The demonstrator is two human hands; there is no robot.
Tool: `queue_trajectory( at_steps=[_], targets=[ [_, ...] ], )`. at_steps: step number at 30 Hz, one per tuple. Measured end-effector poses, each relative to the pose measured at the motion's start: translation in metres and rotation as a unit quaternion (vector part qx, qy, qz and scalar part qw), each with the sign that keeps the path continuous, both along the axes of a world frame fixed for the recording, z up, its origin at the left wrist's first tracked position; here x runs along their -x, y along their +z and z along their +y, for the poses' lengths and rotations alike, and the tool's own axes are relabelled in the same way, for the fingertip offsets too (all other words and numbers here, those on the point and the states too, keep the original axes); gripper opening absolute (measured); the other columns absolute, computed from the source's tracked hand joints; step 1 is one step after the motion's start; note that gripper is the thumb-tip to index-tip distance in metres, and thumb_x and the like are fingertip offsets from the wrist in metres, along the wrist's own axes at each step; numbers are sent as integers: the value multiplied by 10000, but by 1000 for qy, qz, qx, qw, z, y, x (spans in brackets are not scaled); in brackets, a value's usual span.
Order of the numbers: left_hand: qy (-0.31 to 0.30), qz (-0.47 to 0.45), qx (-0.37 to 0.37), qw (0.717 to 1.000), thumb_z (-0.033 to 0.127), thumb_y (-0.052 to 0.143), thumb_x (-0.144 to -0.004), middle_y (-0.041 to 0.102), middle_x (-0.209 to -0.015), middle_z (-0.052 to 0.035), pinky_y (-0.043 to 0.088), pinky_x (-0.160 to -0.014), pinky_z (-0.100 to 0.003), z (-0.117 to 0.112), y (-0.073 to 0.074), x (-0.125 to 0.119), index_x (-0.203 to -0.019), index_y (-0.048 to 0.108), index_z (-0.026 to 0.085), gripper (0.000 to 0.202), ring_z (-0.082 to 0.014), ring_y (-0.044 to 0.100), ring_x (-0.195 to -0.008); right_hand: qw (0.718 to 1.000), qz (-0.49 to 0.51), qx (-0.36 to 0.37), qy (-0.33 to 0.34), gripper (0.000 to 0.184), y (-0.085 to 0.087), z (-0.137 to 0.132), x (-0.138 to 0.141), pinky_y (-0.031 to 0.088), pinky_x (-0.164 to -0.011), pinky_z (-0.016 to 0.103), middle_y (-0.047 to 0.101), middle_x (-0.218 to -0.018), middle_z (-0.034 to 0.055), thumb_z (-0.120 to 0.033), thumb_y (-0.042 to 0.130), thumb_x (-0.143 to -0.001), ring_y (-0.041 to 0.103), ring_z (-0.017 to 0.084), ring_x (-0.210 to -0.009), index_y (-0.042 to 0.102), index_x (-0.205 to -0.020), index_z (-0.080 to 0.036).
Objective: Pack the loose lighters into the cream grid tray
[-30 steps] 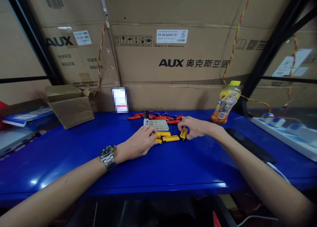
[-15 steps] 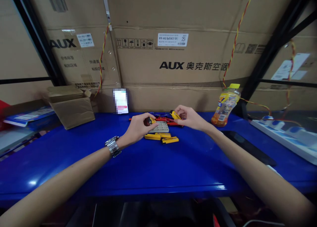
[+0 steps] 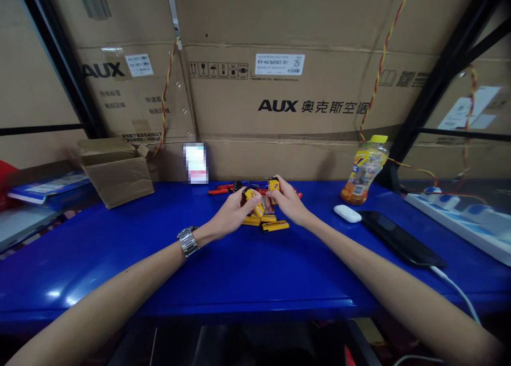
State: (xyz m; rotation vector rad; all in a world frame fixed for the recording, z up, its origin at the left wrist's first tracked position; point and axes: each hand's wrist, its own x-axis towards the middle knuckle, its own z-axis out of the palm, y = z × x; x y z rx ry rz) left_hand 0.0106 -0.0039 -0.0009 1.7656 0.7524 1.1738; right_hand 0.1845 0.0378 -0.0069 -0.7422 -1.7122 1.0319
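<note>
My left hand (image 3: 231,214), with a metal watch on its wrist, pinches a yellow lighter (image 3: 254,203) with a black top, held at a slant. In my right hand (image 3: 289,200) another yellow lighter (image 3: 273,185) is held nearly upright. Both hands are close together over a pale grey compartment tray, mostly hidden by them. Just in front of it several yellow lighters lie on the table, one (image 3: 275,226) nearest my right hand. Behind my hands lie red lighters (image 3: 219,190) and some blue ones, partly covered.
On the blue table (image 3: 191,281) a lit phone (image 3: 195,163) leans at the back, left of my hands. An opened cardboard box (image 3: 120,179) stands at left. To the right are a drink bottle (image 3: 364,171), white earbud case (image 3: 347,213), black phone (image 3: 403,238) with cable, and power strip (image 3: 459,222).
Both hands have moved closer together, the left to the right and the right to the left, each with its yellow lighter turned more upright. The earbud case now shows beside my right forearm.
</note>
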Motion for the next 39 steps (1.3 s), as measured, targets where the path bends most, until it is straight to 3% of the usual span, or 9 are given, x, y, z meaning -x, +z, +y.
queue_trajectory(
  at_steps=[3, 5, 10, 14, 17, 20, 24, 32, 39],
  targets=[
    [5, -40, 44, 998, 363, 582, -866, 605, -900, -54, 495, -729, -313, 2, -4, -1, -1079, 487, 153, 314, -160, 602, -800, 999, 23, 9, -26, 79, -1, -1, 3, 330, -412, 234, 450, -464, -79, -214, 505, -736, 391, 97, -391, 433, -759, -238],
    [-3, -57, 65, 996, 365, 627, -840, 610, -908, -62, 496, -728, -313, 3, -6, -1, -1060, 498, 147, 335, -165, 603, -807, 998, 42, 23, -32, 92, -3, -1, 5, 279, -396, 226, 407, -438, -77, -270, 518, -736, 340, 80, -377, 456, -688, -221],
    [-51, -70, 102, 991, 416, 639, -828, 594, -860, -53, 512, -723, -315, -2, -3, -3, -918, 582, 136, 299, -151, 576, -782, 993, 83, 82, -9, 372, -4, -1, 5, 214, -373, 231, 361, -396, -59, -485, 475, -792, 282, 70, -344, 455, -549, -204],
    [-63, -144, 164, 974, 476, 627, -826, 543, -811, -15, 515, -567, -275, -10, 2, -10, -995, 553, 177, 352, -120, 539, -665, 988, 102, 111, 18, 519, -2, -2, 4, 234, -359, 240, 331, -358, -55, -610, 373, -835, 277, 79, -317, 438, -511, -210],
    [-72, -182, 201, 960, 507, 623, -821, 492, -671, 33, 404, -439, -197, -14, 4, -13, -927, 521, 186, 354, -65, 441, -481, 985, 105, 136, 16, 561, -1, -3, 5, 206, -336, 234, 296, -339, -60, -641, 351, -844, 244, 74, -294, 413, -485, -214],
    [-31, -173, 212, 961, 575, 543, -847, 397, -511, 67, 254, -365, -160, -13, 5, -13, -724, 495, 165, 431, -19, 283, -356, 980, 102, 173, -4, 563, 1, -7, 9, 143, -317, 231, 252, -312, -66, -631, 341, -855, 179, 67, -276, 373, -466, -224],
    [46, -132, 209, 968, 619, 547, -807, 280, -402, 96, 163, -313, -159, -12, 5, -13, -535, 384, 181, 541, -10, 207, -292, 974, 98, 204, -13, 563, 5, -13, 15, 110, -305, 233, 220, -302, -69, -647, 319, -851, 148, 67, -270, 329, -462, -240],
    [114, -111, 182, 970, 404, 644, -737, 312, -431, 117, 190, -277, -144, -14, 2, -17, -612, 370, 206, 361, -8, 213, -296, 951, 144, 275, 13, 487, 1, -14, 16, 98, -315, 230, 209, -311, -61, -535, 196, -868, 114, 76, -276, 315, -494, -247],
    [109, -87, 160, 977, 362, 639, -743, 316, -447, 116, 212, -277, -150, -14, 1, -16, -646, 393, 204, 308, -10, 225, -301, 948, 141, 286, 14, 497, 0, -14, 18, 99, -323, 230, 213, -318, -54, -530, 196, -861, 119, 79, -275, 338, -481, -241]
  ],
)
